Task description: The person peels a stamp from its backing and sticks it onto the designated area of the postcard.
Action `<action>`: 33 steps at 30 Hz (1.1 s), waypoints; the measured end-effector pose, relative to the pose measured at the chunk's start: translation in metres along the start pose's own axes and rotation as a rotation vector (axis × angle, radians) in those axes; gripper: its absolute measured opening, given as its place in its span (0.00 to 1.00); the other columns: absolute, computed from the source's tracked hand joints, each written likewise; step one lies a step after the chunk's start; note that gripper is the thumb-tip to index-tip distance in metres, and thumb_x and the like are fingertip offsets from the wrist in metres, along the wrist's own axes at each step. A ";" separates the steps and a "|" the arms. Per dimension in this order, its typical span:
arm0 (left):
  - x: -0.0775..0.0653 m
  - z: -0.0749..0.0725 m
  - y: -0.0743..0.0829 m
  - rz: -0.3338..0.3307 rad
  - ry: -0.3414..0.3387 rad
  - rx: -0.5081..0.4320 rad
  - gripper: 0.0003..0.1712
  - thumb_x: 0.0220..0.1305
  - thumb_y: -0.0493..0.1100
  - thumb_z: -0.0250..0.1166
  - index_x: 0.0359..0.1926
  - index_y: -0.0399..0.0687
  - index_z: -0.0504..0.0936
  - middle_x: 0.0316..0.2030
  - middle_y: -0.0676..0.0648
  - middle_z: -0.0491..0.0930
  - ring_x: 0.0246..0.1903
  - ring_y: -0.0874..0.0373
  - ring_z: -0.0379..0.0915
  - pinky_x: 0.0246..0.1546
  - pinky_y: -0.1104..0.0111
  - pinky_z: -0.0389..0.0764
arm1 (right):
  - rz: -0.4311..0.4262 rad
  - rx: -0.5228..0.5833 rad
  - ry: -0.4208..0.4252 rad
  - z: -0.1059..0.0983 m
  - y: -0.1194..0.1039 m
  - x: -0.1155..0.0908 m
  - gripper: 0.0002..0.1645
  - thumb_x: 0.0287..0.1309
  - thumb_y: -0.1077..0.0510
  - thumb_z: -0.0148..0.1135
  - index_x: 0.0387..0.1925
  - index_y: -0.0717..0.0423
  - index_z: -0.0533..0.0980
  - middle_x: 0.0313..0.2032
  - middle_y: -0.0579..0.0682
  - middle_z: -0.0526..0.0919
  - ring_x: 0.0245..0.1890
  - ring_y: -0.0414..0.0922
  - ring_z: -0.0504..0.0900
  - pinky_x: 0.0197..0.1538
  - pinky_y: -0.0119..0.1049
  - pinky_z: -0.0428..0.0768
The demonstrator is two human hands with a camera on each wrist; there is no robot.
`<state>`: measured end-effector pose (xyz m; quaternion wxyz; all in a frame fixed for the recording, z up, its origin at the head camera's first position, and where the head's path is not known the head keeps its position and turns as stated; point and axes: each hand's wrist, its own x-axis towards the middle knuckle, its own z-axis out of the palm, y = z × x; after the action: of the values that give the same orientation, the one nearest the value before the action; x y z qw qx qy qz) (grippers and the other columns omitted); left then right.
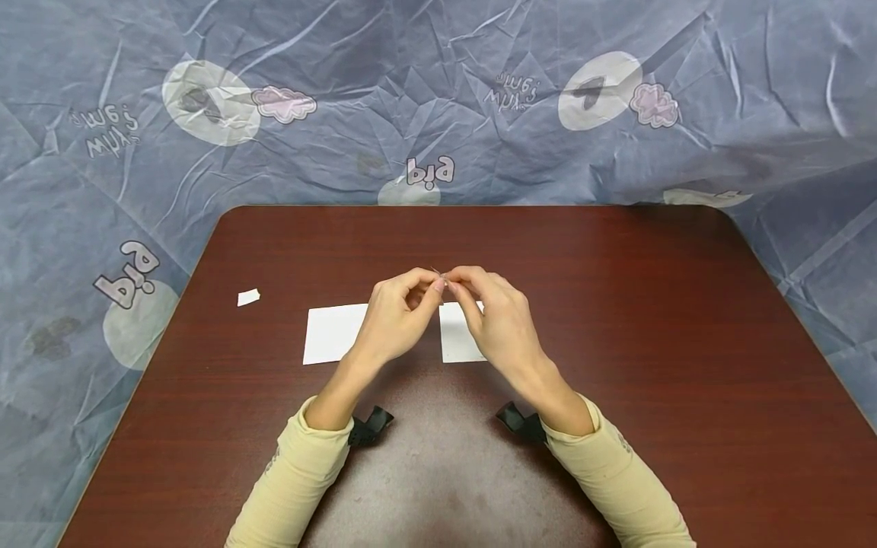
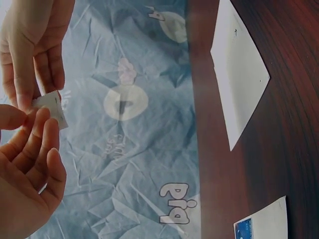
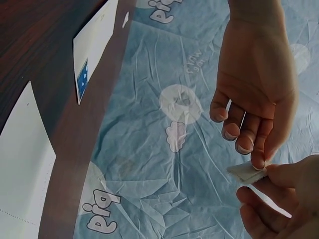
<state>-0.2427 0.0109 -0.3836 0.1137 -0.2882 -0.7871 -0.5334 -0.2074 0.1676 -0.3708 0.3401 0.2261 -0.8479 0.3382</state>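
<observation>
My left hand (image 1: 396, 316) and right hand (image 1: 503, 323) meet at the fingertips above the middle of the table. Between them is a small whitish square piece (image 2: 54, 107), pinched by thumbs and fingers of both hands; it looks like thin paper or film, and its kind is unclear. It appears pale and slightly folded or layered (image 3: 246, 173) in the right wrist view. Below the left hand lies a white card (image 1: 334, 335) bearing a blue printed patch (image 2: 243, 229), partly hidden in the head view. A second white card (image 1: 457, 335) lies under the right hand.
A small white scrap (image 1: 249, 297) lies at the left of the brown table (image 1: 651, 342). Behind the table's far edge hangs a wrinkled blue-grey cloth (image 1: 479, 152) with printed figures. Dark wrist cameras (image 1: 370, 426) sit at both sleeve cuffs.
</observation>
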 end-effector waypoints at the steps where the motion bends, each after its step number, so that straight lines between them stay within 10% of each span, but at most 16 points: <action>1: 0.000 0.000 0.000 -0.006 -0.001 -0.005 0.07 0.66 0.35 0.58 0.36 0.38 0.83 0.25 0.49 0.81 0.21 0.58 0.74 0.24 0.66 0.76 | -0.007 -0.008 0.001 0.000 0.000 0.000 0.08 0.57 0.67 0.65 0.40 0.62 0.80 0.33 0.53 0.85 0.32 0.48 0.82 0.34 0.42 0.79; 33: 0.000 -0.001 0.001 0.011 -0.008 -0.001 0.07 0.66 0.37 0.60 0.37 0.38 0.83 0.27 0.48 0.81 0.21 0.61 0.69 0.23 0.70 0.71 | 0.142 0.234 -0.043 0.001 0.001 0.001 0.10 0.62 0.68 0.58 0.44 0.62 0.81 0.36 0.52 0.86 0.31 0.44 0.84 0.36 0.39 0.79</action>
<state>-0.2423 0.0100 -0.3827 0.1135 -0.2948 -0.7855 -0.5321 -0.2092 0.1679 -0.3708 0.2685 0.2110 -0.8236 0.4529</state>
